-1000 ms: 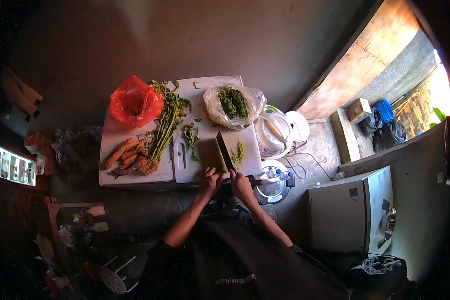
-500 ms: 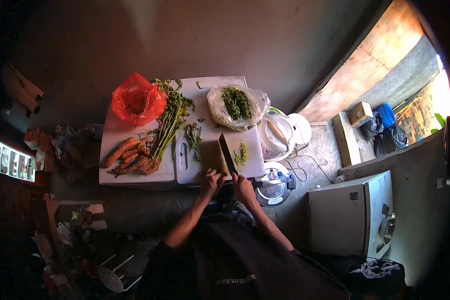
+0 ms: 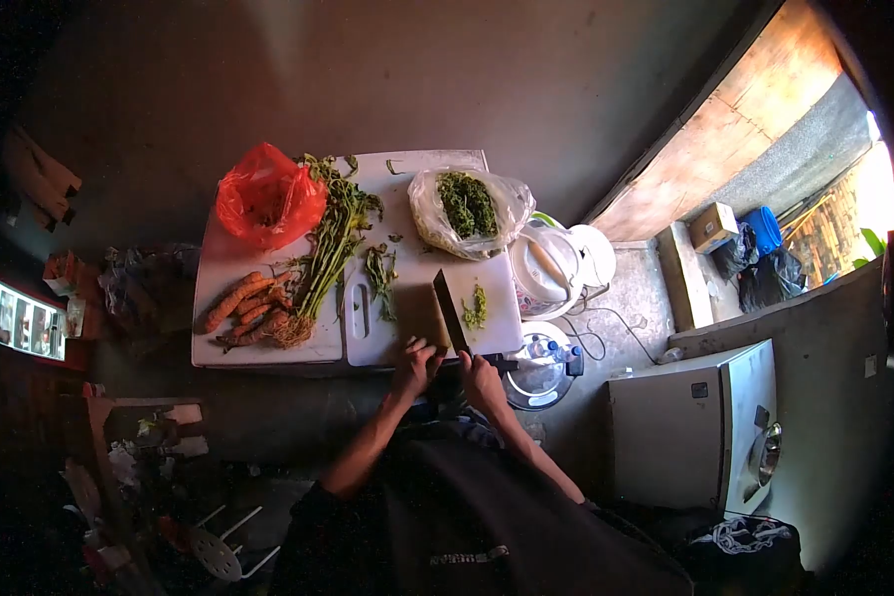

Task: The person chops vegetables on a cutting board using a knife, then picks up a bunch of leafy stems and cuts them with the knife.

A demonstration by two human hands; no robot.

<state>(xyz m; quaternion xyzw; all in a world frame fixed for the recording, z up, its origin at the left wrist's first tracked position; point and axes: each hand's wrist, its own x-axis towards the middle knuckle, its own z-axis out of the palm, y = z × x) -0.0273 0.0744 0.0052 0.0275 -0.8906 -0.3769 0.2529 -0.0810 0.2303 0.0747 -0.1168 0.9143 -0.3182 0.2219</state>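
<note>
My right hand is closed round the handle of a knife, its dark blade pointing away from me over the white cutting board. Beside it, my left hand has its fingers curled at the board's near edge; what they hold, if anything, I cannot make out. A brownish patch lies along the blade's left side, perhaps its shadow. Chopped green pieces sit right of the blade. Left of it, a few leafy stalks lie near the board's handle slot.
Orange carrot-like roots, a bundle of leafy stems and a red plastic bag are on the table's left. A clear bag of chopped greens stands behind the board. At right are a pressure cooker and a white fridge.
The view has shifted slightly, moving the table a little to the left. Both hands and the knife keep nearly the same place over the board.
</note>
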